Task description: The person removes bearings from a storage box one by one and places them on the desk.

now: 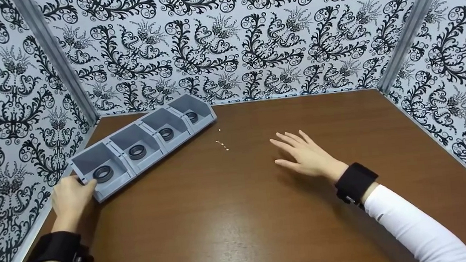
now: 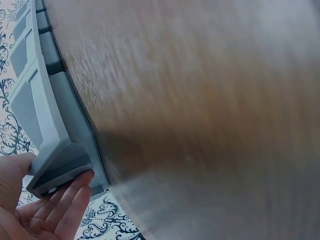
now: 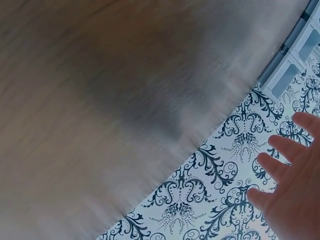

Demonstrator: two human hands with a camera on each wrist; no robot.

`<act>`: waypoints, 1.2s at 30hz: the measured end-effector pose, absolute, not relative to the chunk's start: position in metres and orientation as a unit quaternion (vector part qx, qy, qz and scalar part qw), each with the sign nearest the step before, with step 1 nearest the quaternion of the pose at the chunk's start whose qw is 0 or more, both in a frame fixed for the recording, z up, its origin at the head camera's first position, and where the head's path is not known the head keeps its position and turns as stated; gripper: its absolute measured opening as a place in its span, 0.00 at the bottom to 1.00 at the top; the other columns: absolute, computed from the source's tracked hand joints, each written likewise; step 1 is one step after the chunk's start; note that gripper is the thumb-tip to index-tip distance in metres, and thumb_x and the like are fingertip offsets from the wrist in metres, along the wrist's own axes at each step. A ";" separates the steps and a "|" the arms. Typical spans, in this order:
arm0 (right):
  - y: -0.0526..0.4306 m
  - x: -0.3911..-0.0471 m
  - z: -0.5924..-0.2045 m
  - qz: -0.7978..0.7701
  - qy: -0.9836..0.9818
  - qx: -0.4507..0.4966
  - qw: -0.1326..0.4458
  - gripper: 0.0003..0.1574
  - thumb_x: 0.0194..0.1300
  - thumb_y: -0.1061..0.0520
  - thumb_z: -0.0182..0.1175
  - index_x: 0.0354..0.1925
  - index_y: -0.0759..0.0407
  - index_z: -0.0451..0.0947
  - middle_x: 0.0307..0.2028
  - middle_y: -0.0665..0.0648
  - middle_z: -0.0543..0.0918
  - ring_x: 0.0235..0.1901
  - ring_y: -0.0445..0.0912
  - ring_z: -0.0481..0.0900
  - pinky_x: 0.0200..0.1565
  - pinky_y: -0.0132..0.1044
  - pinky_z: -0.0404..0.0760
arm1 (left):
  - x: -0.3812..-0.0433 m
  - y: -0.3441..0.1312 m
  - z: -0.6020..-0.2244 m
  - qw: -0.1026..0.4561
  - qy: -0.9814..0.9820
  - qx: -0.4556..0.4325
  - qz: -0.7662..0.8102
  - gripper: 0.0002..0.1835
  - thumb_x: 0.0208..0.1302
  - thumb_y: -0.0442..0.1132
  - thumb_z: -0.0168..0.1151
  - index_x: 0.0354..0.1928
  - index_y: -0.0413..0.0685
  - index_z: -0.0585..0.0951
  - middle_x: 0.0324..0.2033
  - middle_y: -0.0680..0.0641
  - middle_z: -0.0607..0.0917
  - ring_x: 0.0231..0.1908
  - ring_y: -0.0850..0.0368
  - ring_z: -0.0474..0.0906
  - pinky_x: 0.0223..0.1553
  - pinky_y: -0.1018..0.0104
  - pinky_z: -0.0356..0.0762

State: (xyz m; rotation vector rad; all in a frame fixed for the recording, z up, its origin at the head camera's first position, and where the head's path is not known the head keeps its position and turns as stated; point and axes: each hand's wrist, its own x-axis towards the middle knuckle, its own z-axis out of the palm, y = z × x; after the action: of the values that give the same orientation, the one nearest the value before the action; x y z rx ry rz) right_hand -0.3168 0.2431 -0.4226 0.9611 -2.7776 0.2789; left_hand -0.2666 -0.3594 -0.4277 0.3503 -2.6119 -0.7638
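A grey bin row (image 1: 134,173) with several compartments stands at an angle on the left of the table. Inside each compartment lies a black ring, the nearest ring (image 1: 103,174) being close to my left hand. My left hand (image 1: 71,197) grips the near end of the bin row; in the left wrist view its fingers (image 2: 70,200) reach under the end wall and the thumb is on the front side. Over the right half of the table, my right hand (image 1: 307,156) is held with fingers spread and holds nothing. The far end of the bin row shows in the right wrist view.
Small white bits (image 1: 222,145) lie on the brown wooden table (image 1: 232,216) to the right of the bin row. Patterned walls (image 1: 224,42) enclose the table at the back and on both sides, with grey posts (image 1: 417,23) at the corners.
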 end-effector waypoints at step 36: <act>0.225 -0.334 -0.424 0.185 -0.935 0.297 0.059 0.44 0.78 0.42 0.57 0.78 0.67 0.60 0.77 0.68 0.62 0.78 0.63 0.57 0.77 0.60 0.47 | -0.267 -0.358 -0.427 0.217 -0.938 0.080 -0.259 0.18 0.60 0.40 0.69 0.16 0.43 0.77 0.19 0.39 0.80 0.25 0.38 0.76 0.27 0.47 0.70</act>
State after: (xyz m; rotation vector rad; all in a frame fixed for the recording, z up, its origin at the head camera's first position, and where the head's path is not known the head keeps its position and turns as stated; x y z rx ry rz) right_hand -0.3344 0.2250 -0.4243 0.8993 -2.8310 0.5598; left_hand -0.2671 -0.3584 -0.4266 0.2216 -2.5972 -0.7162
